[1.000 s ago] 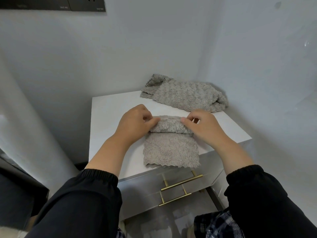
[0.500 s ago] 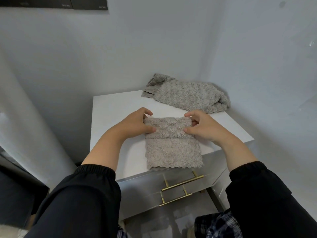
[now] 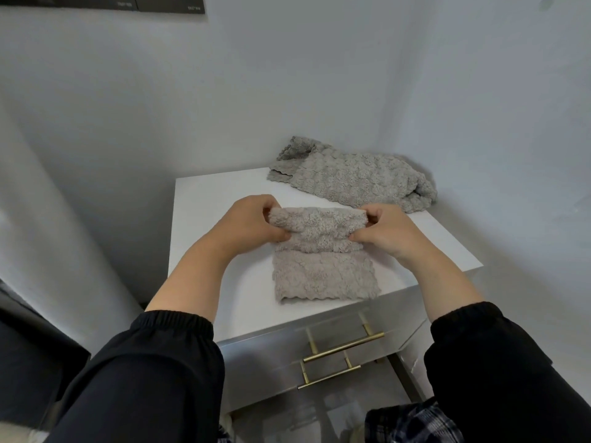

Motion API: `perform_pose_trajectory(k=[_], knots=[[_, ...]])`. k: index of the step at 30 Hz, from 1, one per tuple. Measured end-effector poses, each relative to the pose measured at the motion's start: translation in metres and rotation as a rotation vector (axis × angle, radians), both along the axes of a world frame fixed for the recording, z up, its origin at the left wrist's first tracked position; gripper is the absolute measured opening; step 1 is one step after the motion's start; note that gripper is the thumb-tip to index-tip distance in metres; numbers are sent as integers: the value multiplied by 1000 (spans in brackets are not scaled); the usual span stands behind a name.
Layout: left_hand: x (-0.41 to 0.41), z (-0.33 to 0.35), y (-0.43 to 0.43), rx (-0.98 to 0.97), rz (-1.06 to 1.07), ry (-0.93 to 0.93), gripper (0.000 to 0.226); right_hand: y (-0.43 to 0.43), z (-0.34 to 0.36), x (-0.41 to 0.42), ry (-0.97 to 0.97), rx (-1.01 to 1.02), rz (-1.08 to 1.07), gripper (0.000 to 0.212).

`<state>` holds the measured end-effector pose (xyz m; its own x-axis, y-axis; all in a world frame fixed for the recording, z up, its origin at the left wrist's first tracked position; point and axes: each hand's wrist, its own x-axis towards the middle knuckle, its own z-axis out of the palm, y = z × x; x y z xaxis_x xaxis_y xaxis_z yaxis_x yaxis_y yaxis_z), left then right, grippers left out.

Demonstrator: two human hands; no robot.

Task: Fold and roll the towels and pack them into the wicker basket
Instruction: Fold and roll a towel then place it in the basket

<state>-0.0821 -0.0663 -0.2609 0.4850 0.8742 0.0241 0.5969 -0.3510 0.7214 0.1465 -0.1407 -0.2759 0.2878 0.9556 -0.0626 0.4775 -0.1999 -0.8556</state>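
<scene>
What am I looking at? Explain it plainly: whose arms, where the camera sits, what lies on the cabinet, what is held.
No machine here: these are a person's bare arms, filmed by a camera worn on the head, looking down. The left hand and right hand each grip one end of a grey towel, partly rolled, its near half flat on the white cabinet. A second towel lies bunched at the far corner.

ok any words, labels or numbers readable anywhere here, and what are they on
Left dark wall panel: small white print at its lower right corner, too blurred to read.
Right dark wall panel: the same, too blurred to read.
Half-rolled towel, loose towel, white cabinet: no text seen.
</scene>
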Motion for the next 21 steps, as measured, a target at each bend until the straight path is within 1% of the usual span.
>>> perform_pose_trajectory(k=[3, 6, 8, 10, 13, 16, 19, 21], knots=[[6, -5, -2, 145, 57, -46, 21, 0, 3, -5, -21, 93, -36, 27], [13, -11, -5, 252, 84, -64, 22, 0, 4, -8, -82, 193, -77, 31], [16, -14, -7, 318, 91, -44, 22, 0, 3, -8, -156, 235, -92, 35], [16, -17, -9, 362, 82, -10, 21, 0, -1, -8, -227, 236, -55, 35], [14, -17, -10, 349, 35, -4, 22, -3, -4, -5, -266, 223, 7, 31], [8, -14, -10, 291, -44, 3, 20, -7, -5, -1, -322, 202, 55, 30], [1, -12, -11, 233, -123, 19, 18, -14, -2, 4, -339, 137, 94, 29], [-2, -9, -12, 183, -137, 15, 19, -19, 1, 6, -336, 109, 119, 27]])
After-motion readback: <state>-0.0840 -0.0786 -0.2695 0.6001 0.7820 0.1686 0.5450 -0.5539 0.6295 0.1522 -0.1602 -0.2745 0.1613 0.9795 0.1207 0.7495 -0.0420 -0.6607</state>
